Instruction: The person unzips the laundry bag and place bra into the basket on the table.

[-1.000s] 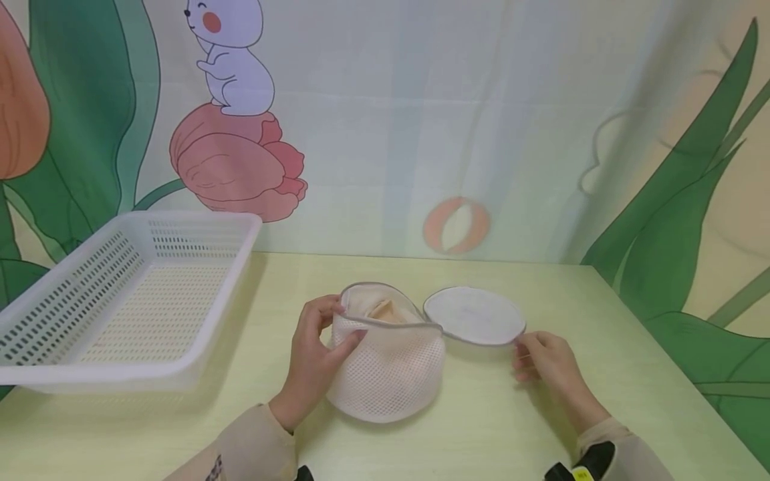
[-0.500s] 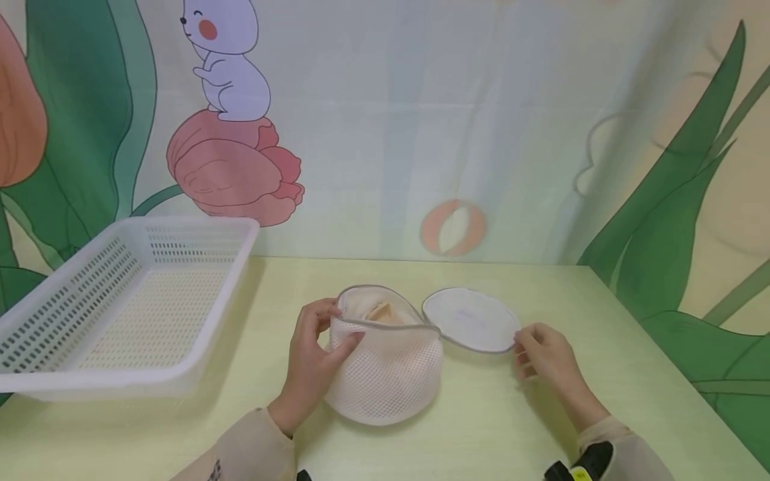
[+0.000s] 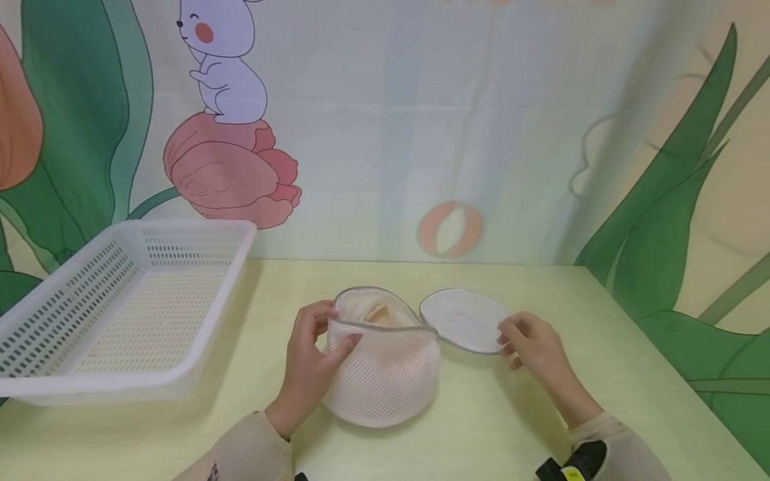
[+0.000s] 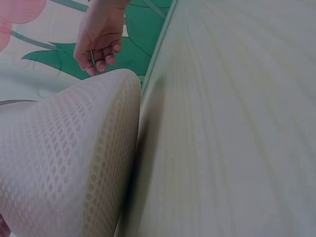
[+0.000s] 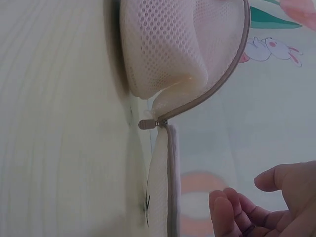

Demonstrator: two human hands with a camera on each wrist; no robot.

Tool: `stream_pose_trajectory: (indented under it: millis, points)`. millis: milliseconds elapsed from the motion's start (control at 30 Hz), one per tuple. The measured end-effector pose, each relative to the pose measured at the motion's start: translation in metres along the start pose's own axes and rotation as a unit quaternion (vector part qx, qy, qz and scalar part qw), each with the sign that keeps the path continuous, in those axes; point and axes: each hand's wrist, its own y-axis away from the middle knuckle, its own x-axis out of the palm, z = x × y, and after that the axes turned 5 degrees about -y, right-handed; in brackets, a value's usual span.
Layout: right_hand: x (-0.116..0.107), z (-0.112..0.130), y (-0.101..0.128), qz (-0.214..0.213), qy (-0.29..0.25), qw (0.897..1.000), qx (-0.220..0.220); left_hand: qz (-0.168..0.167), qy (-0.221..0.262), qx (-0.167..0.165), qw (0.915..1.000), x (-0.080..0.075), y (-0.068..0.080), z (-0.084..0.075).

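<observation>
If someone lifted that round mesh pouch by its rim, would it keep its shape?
Probably mostly: the mesh pouch stands domed, and its rim holds a curve under the left hand. The netting likely dents softly; it creases near the zipper pull. It looks light, so a push might slide it.

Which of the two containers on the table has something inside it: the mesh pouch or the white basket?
The mesh pouch, gripped by the left hand: beige fabric shows in its unzipped opening. The white basket at the left holds nothing visible.

The head view looks down across the counter [image 3: 529, 427] toward its far edge; both wrist views sit low, sharing the bag [image 3: 385, 371].
</observation>
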Motion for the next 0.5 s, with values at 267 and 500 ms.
stream_pose_trajectory:
  millis: [267, 500]
  points:
    - [0.013, 0.016, 0.007, 0.026, -0.006, 0.999, -0.042, -0.001, 0.007, -0.001, 1.0000, 0.000, 0.000, -0.001]
    - [0.027, 0.026, 0.013, 0.055, -0.002, 0.996, -0.066, -0.001, 0.005, -0.004, 1.0000, 0.001, 0.001, 0.000]
